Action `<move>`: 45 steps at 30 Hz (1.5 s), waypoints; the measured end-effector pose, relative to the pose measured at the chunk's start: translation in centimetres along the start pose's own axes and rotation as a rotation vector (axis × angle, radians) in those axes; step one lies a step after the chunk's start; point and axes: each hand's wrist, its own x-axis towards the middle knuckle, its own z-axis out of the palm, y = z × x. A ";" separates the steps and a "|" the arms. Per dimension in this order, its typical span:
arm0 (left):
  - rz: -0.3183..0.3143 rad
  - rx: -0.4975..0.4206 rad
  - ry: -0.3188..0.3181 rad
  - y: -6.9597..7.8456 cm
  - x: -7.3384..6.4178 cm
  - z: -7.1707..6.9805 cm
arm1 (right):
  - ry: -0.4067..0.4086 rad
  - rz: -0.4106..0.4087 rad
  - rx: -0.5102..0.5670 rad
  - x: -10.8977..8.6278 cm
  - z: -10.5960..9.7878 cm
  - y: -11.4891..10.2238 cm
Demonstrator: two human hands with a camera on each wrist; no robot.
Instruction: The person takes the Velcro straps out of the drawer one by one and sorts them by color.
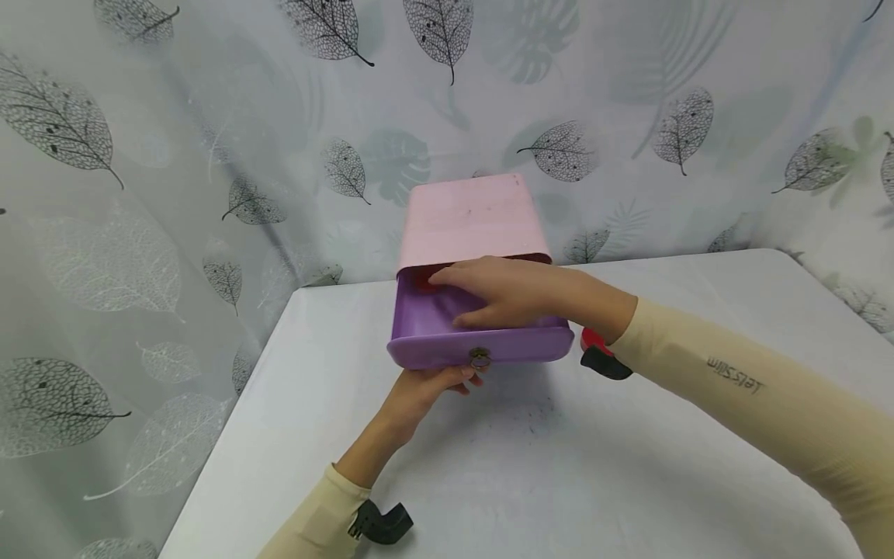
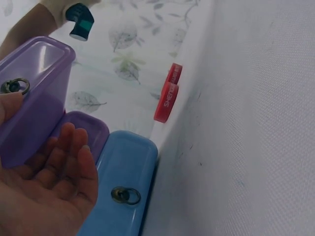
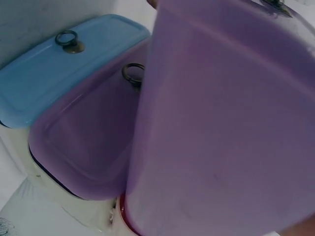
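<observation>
Apparently right hand (image 1: 513, 293) inside purple drawer (image 1: 482, 345)

The purple drawer (image 1: 475, 341) is pulled well out of the pink cabinet (image 1: 466, 217), its rounded front facing the camera with a small brass ring pull (image 1: 479, 357) at the centre. It is translucent plastic, open at the top, with something red (image 1: 423, 281) showing at its back.
</observation>
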 end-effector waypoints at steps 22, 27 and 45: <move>0.020 -0.005 -0.003 0.0 0.2 0.3 | -0.051 -0.016 -0.063 2.4 1.0 1.2; 0.015 -0.004 -0.004 -0.1 0.2 0.2 | -0.002 -0.049 -0.035 2.3 1.1 1.5; 0.017 0.004 -0.008 -0.2 0.1 0.2 | 0.107 -0.091 0.053 1.6 1.7 1.9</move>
